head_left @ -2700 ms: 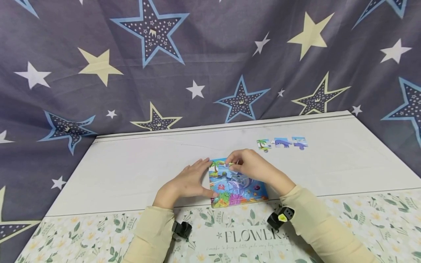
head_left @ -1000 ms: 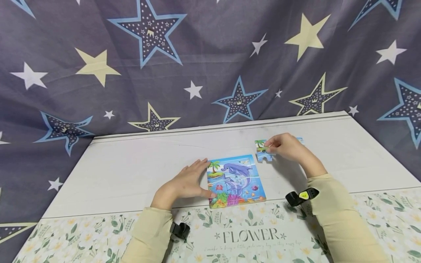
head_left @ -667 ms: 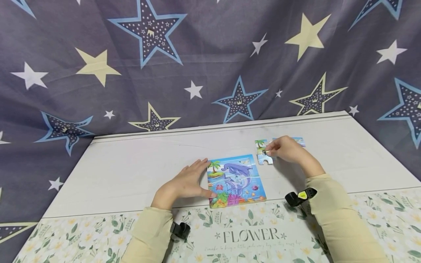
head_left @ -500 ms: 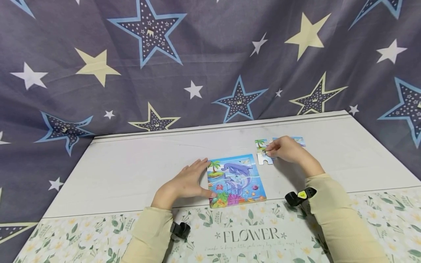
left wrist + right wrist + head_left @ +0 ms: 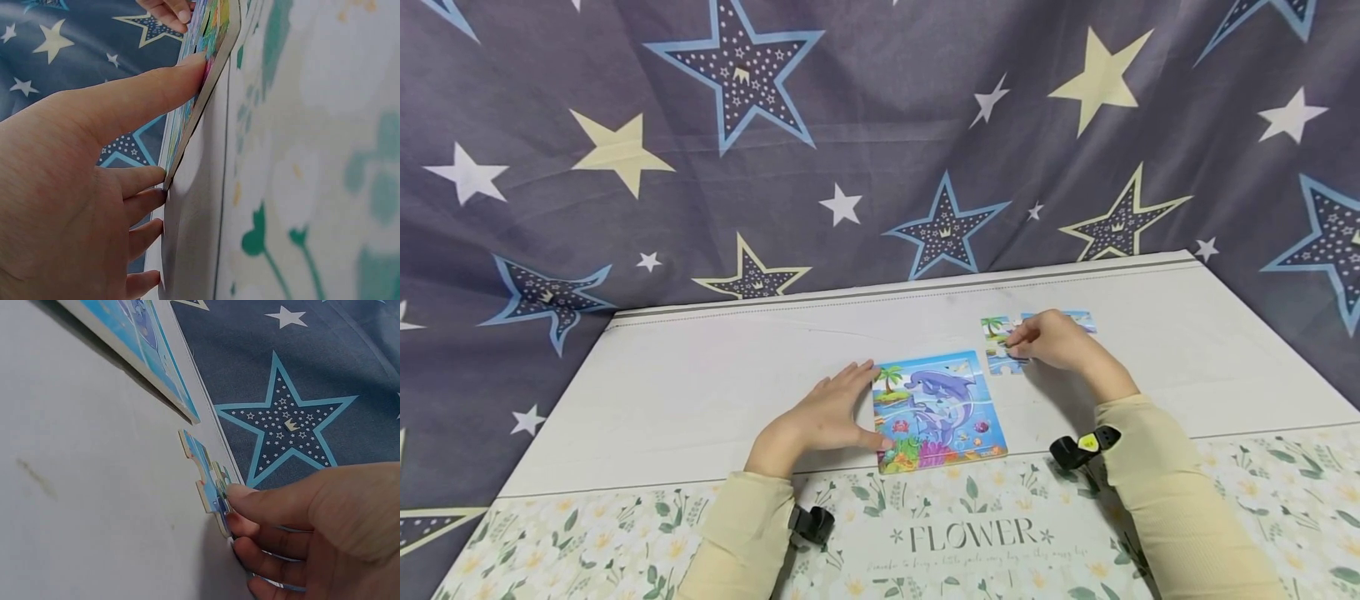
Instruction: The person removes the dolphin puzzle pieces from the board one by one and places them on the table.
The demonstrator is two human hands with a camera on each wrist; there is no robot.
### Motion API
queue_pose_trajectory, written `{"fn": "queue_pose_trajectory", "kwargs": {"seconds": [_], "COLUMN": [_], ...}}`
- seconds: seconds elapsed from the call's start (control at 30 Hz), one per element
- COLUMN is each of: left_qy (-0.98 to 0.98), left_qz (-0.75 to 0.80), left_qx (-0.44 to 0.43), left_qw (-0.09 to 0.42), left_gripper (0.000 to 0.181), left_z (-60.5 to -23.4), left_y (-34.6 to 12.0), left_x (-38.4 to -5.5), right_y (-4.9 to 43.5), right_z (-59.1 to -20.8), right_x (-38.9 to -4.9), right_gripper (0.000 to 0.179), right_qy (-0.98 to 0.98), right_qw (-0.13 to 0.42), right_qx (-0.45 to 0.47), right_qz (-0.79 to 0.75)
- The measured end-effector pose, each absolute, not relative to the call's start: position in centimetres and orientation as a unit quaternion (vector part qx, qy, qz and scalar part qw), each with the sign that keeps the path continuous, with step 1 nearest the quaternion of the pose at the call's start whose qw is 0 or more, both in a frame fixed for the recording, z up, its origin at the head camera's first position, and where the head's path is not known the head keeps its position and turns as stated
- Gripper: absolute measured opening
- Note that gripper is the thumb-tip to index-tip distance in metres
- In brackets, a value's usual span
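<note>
A square dolphin puzzle board (image 5: 940, 408) lies flat at the middle of the table. My left hand (image 5: 820, 421) braces its left side with fingers spread, the thumb (image 5: 156, 87) on the near left corner and the fingertips at the far left corner. My right hand (image 5: 1056, 342) pinches a blue-and-white jigsaw piece (image 5: 1002, 362) between thumb and fingers, right up against the near side of a palm-tree jigsaw piece (image 5: 995, 327). In the right wrist view the pinched piece (image 5: 203, 472) shows its notched edge, and the fingers hide part of it.
Another jigsaw piece (image 5: 1081, 321) lies beyond my right hand, partly covered by it. The white tabletop (image 5: 737, 375) continues at left, and a flower-print strip (image 5: 970, 533) runs along the front. A star-patterned cloth (image 5: 850, 125) hangs behind the table.
My right hand has left the board and carried the jigsaw piece up and right to the palm-tree piece. Lately it has only tilted and lowered that piece slightly. My left hand stays at the board.
</note>
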State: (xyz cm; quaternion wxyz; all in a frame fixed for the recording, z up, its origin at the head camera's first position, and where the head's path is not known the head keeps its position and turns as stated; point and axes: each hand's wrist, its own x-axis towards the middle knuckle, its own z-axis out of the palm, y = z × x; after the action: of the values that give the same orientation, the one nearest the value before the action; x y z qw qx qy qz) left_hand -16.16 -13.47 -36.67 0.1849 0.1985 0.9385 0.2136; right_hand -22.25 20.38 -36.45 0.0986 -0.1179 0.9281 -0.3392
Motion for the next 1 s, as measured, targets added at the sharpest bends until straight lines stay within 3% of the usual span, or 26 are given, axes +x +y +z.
{"fn": "queue_pose_trajectory", "kwargs": {"seconds": [0.67, 1.0], "left_qy": [0.939, 0.941], "left_qz": [0.214, 0.214], "left_qx": [0.197, 0.193], "left_qw": [0.183, 0.180], "left_gripper": [0.109, 0.109], "left_z": [-36.5, -36.6], "left_y": [-13.5, -13.5], "left_x": [-16.1, -16.0], "right_y": [18.6, 16.2], "right_z": [-35.2, -35.4], "right_x": [-21.5, -21.1], "right_gripper": [0.019, 0.019], "right_qy": [0.916, 0.901], "right_qw": [0.059, 0.084], "right_qx": [-0.149, -0.181], "right_qz": [-0.367, -0.385]}}
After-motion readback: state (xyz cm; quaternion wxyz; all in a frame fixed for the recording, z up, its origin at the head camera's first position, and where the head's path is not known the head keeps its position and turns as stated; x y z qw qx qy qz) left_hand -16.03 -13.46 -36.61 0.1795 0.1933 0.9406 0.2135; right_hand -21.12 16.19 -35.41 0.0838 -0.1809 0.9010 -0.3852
